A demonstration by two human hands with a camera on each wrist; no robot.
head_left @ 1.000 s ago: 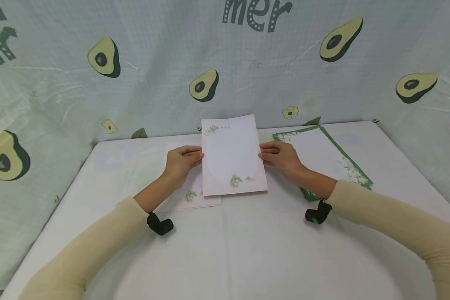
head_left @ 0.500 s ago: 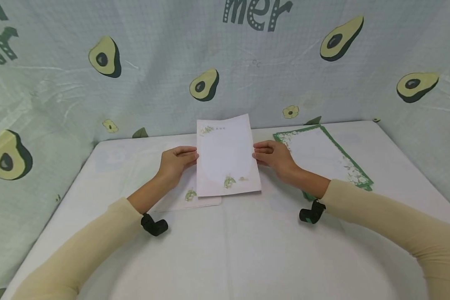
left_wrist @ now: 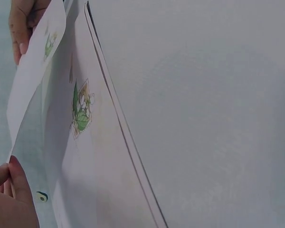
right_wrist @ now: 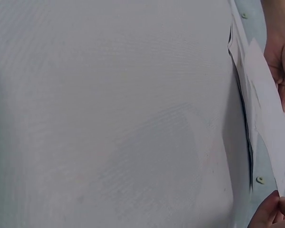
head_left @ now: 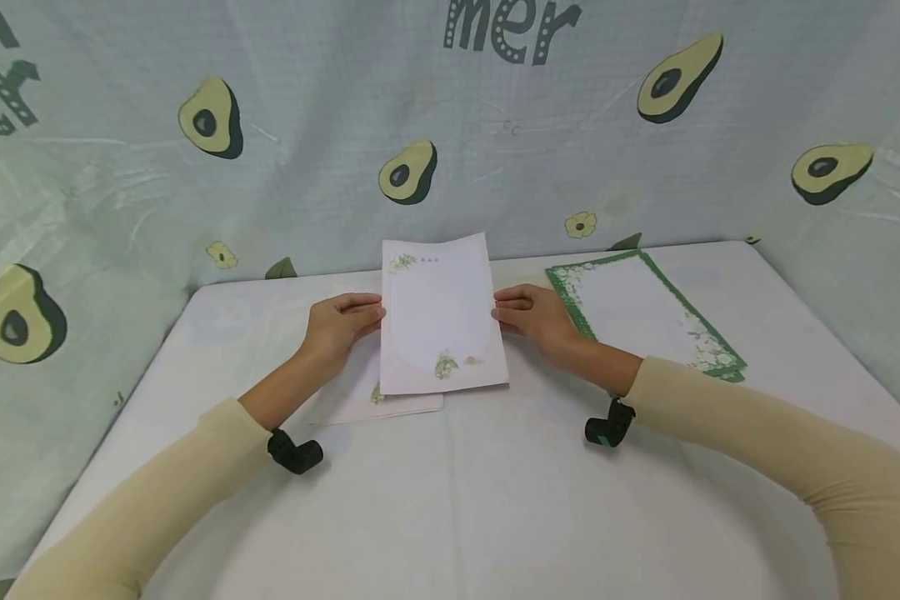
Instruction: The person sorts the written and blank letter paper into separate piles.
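A pale pink sheet of stationery paper point(head_left: 442, 312) with small printed flowers is held up between both hands, slightly bowed along its top. My left hand point(head_left: 339, 329) pinches its left edge between thumb and fingers; the left wrist view shows that pinch point(left_wrist: 12, 187) from close by. On the opposite edge my right hand point(head_left: 537, 318) pinches the paper the same way. Below and partly hidden by it lies a stack of matching pink sheets point(head_left: 412, 406) on the table. The raised sheet stands apart from this stack in the left wrist view.
To the right lie green-bordered sheets point(head_left: 637, 304) with white flowers, partly covered by the right forearm. A white cloth covers the table point(head_left: 450, 500). Behind it hangs a pale curtain point(head_left: 307, 108) printed with avocados. Each wrist carries a small black camera point(head_left: 296, 452).
Both hands have moved left together with the pink sheet, bringing it further over the pink stack. The grip on its edges stays the same, and the green-bordered sheets have not moved.
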